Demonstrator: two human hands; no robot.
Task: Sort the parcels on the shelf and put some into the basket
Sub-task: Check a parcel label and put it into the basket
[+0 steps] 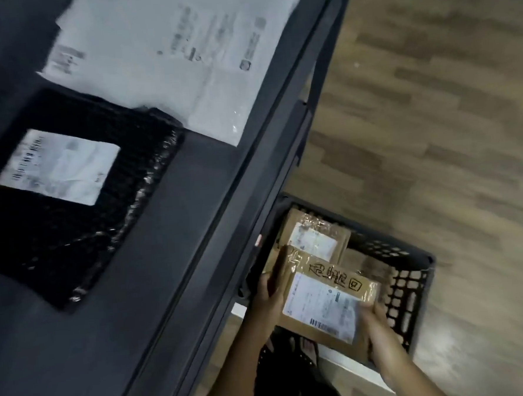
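A brown cardboard parcel [327, 298] with a white label and black handwriting hangs over the dark plastic basket [412, 283] on the floor. My left hand [270, 289] grips its left end and my right hand [375, 322] grips its lower right corner. Under it in the basket lies another brown parcel [313, 236] with a white label. On the dark shelf [170, 228] lie a black bubble-wrap parcel [70, 194] with a white label and a large white mailer bag [177, 50].
The shelf's front edge [270, 154] runs diagonally from the upper right to the bottom middle, right beside the basket. Wooden floor [448, 125] spreads to the right. A white ledge [350, 363] shows under my arms.
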